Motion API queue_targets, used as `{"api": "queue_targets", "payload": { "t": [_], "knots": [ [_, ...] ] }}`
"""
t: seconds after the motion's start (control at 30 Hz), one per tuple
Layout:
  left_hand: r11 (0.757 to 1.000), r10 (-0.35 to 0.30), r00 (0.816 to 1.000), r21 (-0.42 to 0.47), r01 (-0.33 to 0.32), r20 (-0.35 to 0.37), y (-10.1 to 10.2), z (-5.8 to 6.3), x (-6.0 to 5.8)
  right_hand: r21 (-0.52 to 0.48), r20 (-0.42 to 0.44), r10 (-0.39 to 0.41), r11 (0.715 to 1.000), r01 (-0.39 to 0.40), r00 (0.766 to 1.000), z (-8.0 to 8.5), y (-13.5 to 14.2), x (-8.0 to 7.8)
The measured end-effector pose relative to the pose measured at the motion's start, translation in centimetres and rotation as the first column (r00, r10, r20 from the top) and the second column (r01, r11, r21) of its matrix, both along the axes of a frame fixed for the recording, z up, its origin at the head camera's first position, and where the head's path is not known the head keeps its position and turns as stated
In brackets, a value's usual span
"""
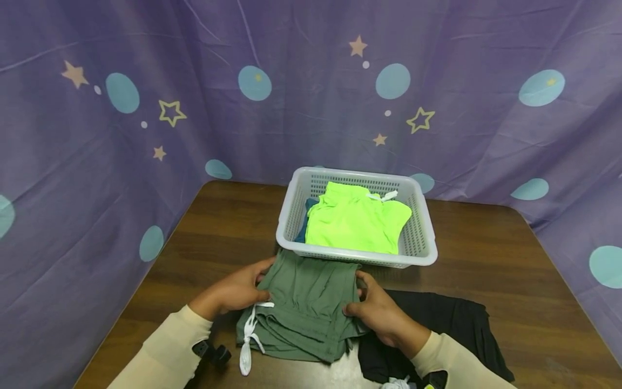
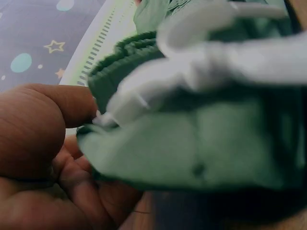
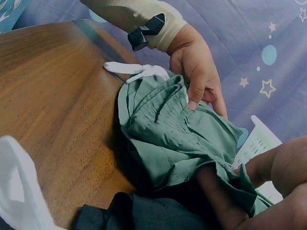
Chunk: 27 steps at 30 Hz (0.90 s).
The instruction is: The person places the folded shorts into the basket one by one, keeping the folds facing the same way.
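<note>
Folded green shorts (image 1: 306,308) with a white drawstring (image 1: 247,346) are held between both hands, in front of the basket. My left hand (image 1: 241,289) grips their left side, thumb on top and fingers beneath. On the right side, my right hand (image 1: 384,313) pinches the cloth; in the right wrist view its fingers (image 3: 220,201) reach under the fabric. The right wrist view shows the shorts (image 3: 168,129) raised off the table. In the left wrist view the drawstring (image 2: 192,67) hangs blurred across the green cloth (image 2: 158,148).
A white plastic basket (image 1: 285,216) stands behind the shorts, holding neon yellow-green shorts (image 1: 357,221) and a dark blue cloth (image 1: 302,229). Black folded clothing (image 1: 447,319) lies to the right on the wooden table (image 1: 218,232). A purple patterned curtain (image 1: 311,140) surrounds the table's far side.
</note>
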<state>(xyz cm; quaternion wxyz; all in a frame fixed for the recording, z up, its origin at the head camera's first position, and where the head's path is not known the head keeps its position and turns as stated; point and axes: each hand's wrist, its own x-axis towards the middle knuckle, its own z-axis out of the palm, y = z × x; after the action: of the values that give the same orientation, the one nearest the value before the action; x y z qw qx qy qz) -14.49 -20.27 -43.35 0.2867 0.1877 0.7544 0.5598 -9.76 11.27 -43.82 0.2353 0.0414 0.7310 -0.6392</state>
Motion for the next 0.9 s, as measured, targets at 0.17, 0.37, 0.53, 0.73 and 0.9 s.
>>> {"api": "queue_targets", "payload": {
  "t": [0.17, 0.37, 0.53, 0.73, 0.9],
  "knots": [
    [0.998, -0.012, 0.999, 0.064, 0.01, 0.033, 0.2, 0.4, 0.0, 0.04, -0.01, -0.01, 0.999, 0.011, 1.0, 0.6, 0.3, 0.3],
    [0.988, -0.065, 0.996, 0.144, 0.056, 0.06, -0.1, 1.6, 0.3, 0.005, -0.043, 0.034, 0.999, -0.033, 0.999, 2.0, 0.9, 0.7],
    [0.977, -0.093, 0.992, 0.197, 0.074, 0.089, -0.2, 2.6, 0.6, -0.054, -0.096, 0.086, 0.994, -0.091, 0.992, 3.6, 1.4, 1.0],
    [0.96, -0.158, 0.983, 0.247, 0.13, 0.097, -0.1, 3.9, 1.1, -0.1, -0.118, 0.149, 0.982, -0.161, 0.982, 4.9, 1.9, 1.3],
    [0.951, -0.163, 0.985, 0.274, 0.143, 0.053, 0.0, 5.4, 1.3, -0.13, -0.146, 0.159, 0.975, -0.179, 0.976, 5.6, 2.5, 1.2]
  ]
}}
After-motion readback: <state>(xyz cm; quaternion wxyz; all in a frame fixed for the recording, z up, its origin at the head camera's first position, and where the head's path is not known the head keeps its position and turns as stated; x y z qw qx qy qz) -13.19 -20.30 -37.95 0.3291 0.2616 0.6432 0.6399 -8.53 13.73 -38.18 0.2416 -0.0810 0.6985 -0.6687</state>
